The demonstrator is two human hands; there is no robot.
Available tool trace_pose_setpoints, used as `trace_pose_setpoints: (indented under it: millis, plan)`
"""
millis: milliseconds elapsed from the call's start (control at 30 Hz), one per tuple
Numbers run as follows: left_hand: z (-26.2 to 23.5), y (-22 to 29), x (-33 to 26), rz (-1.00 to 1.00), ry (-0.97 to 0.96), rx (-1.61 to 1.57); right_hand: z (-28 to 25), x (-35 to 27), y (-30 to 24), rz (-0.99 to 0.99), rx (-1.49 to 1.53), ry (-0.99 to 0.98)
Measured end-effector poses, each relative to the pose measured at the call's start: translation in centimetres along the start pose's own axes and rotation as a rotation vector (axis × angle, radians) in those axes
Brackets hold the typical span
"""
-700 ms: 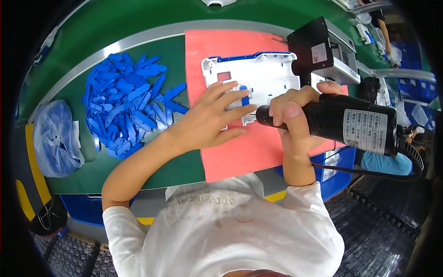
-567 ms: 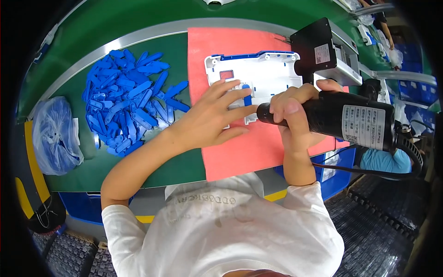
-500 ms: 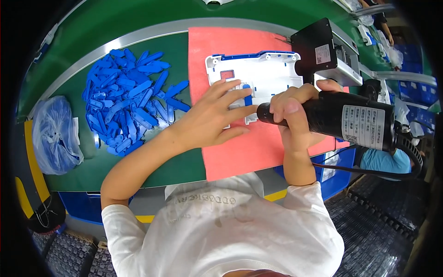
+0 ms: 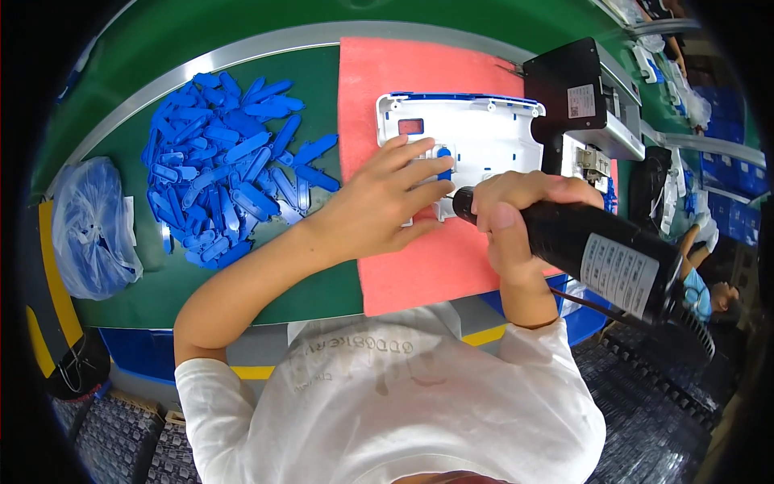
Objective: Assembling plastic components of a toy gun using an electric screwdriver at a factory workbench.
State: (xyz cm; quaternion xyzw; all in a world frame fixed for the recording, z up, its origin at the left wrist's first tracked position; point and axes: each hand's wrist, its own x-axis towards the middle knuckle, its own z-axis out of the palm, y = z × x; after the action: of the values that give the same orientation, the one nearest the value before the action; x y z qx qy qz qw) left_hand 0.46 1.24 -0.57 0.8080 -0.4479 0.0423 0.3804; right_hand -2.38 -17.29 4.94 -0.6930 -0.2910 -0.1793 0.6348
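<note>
My right hand (image 4: 509,211) is wrapped around a thick black powered screwdriver (image 4: 563,234), held tilted with its front end pointing left. That end is close to a white plastic housing (image 4: 492,141) with a blue edge; whether its tip touches is hidden. Over the housing's near left part lies my left hand (image 4: 383,198), fingers spread and holding nothing. Its fingertips rest beside a small blue strip (image 4: 444,165) fitted in the housing. Under the housing is a pink mat (image 4: 403,278).
A heap of blue plastic strips (image 4: 218,173) lies on the green table to the left. Beyond it sits a clear plastic bag (image 4: 93,234). A black and silver boxy device (image 4: 564,89) stands behind the screwdriver. A person in light blue (image 4: 700,294) is at far right.
The screwdriver's rear end has swung down toward me, its front staying near the housing. The whole view has shifted slightly. My left hand remains spread on the housing.
</note>
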Motion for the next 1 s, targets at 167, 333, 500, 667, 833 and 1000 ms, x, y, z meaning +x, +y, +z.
trace_pose_setpoints:
  millis: [167, 333, 500, 667, 833, 1000]
  plan:
    - [0.2, -0.1, -0.2, -0.008, -0.008, -0.026, 0.6, -0.4, -0.8, 0.065, -0.025, 0.027]
    - [0.0, 0.1, 0.0, -0.007, -0.005, -0.021, 0.5, -0.8, -0.8, -0.004, -0.031, -0.012]
    - [0.2, 0.1, -0.2, 0.04, -0.017, 0.043, 0.3, -1.0, -0.5, 0.068, 0.127, 0.253]
    - [-0.9, 1.4, 0.7, 0.061, -0.029, 0.252, -6.1, 0.6, -6.7, -0.149, 0.476, 0.425]
    - [-7.6, 3.4, 5.7, -0.346, -0.102, -0.374, -11.7, -1.7, -7.9, 0.058, 0.314, 0.379]
    - [-12.8, 0.9, 8.6, -0.662, -0.137, -1.135, -12.1, -4.0, -4.9, 0.122, 0.074, 0.452]
